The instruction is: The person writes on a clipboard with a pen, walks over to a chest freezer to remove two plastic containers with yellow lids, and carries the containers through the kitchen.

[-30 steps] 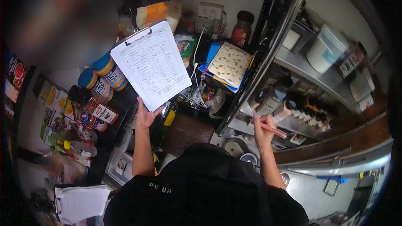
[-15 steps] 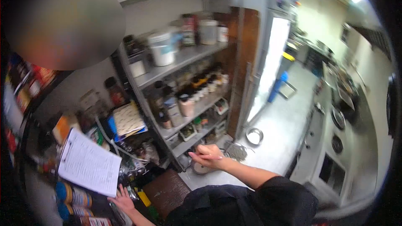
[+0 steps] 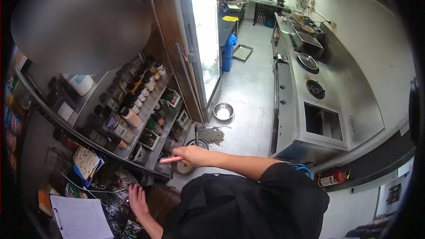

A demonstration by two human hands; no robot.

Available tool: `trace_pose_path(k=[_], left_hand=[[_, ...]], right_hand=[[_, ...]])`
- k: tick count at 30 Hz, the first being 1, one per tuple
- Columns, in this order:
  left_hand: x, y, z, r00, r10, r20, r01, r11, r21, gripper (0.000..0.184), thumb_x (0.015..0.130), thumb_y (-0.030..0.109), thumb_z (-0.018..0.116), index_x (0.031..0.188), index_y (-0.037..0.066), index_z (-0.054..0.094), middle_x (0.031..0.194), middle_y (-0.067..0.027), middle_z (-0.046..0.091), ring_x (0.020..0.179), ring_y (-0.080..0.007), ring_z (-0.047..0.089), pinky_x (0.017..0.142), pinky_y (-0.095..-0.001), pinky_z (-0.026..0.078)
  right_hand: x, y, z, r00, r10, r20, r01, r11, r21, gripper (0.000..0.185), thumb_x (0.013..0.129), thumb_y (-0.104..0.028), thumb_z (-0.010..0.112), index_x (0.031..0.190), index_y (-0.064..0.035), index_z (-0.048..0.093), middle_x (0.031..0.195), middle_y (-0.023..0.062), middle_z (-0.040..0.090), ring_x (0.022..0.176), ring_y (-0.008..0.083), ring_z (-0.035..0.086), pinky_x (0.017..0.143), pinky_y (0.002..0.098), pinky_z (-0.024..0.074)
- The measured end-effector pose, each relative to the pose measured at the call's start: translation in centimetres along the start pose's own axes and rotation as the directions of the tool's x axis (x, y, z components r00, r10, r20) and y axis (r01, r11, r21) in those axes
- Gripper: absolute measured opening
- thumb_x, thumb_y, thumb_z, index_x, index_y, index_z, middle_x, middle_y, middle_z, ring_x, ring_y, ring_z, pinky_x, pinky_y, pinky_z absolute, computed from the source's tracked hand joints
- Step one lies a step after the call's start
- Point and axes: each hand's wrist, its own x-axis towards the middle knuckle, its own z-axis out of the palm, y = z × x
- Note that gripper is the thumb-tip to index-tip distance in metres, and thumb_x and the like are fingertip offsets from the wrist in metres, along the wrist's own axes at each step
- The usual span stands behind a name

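My right hand is closed around a pink pen-like stick, whose end points left toward the shelves. Over the cluttered surface at lower left, my left hand is open, its fingers apart and nothing held. A clipboard with a handwritten white sheet lies to the left of that hand. Behind the clipboard rests a patterned notepad on blue folders. A white cable runs across the clutter near my left fingers.
A metal shelf carries several spice jars. On the floor are a steel bowl, a grey mop head and a tray. A lit fridge stands open-fronted. Right are a steel counter and a fire extinguisher.
My view has swung right, so shelves and clipboard sit further left and the counter shows more fully. The pink stick shows more clearly in my right hand. My left hand remains open.
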Motion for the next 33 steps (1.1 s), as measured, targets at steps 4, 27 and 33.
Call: trace_pose_path(k=[4,27,33], left_hand=[[0.7,-1.9,17.0,0.972,-0.014,0.236,-0.084,0.913,0.4,0.033,0.088,0.003,0.058,0.12,-0.005,0.054,0.111,-0.0126,0.062,0.096,-0.019,0.061,0.086,-0.0263,0.047],[0.3,-8.1,28.9,0.9,0.332,0.282,-0.433,0.615,0.659,0.029,0.091,0.01,0.055,0.118,0.0,0.058,0.109,-0.0126,0.065,0.092,-0.0142,0.063,0.082,-0.0264,0.051],[-0.9,-6.7,25.0,0.95,0.313,0.014,-0.274,0.811,0.517,0.029,0.09,0.01,0.057,0.118,0.0,0.058,0.111,-0.0133,0.064,0.096,-0.0152,0.062,0.084,-0.0282,0.051]], right_hand=[[-2.3,3.1,-2.5,0.923,0.313,0.223,-0.299,0.949,-0.096,0.015,0.086,-0.017,0.055,0.094,-0.0054,0.05,0.073,0.0195,0.057,0.073,0.0415,0.058,0.062,0.0487,0.0435],[-1.8,7.4,-5.6,0.871,0.325,0.368,-0.431,0.866,0.255,0.025,0.096,-0.021,0.048,0.11,-0.001,0.056,0.067,0.0045,0.052,0.061,0.0137,0.05,0.058,0.0299,0.0427],[0.8,5.4,-1.6,0.789,0.288,0.543,-0.518,0.787,0.335,0.027,0.094,-0.019,0.05,0.115,-0.0037,0.057,0.07,0.0047,0.056,0.066,0.0125,0.052,0.062,0.0271,0.0432]])
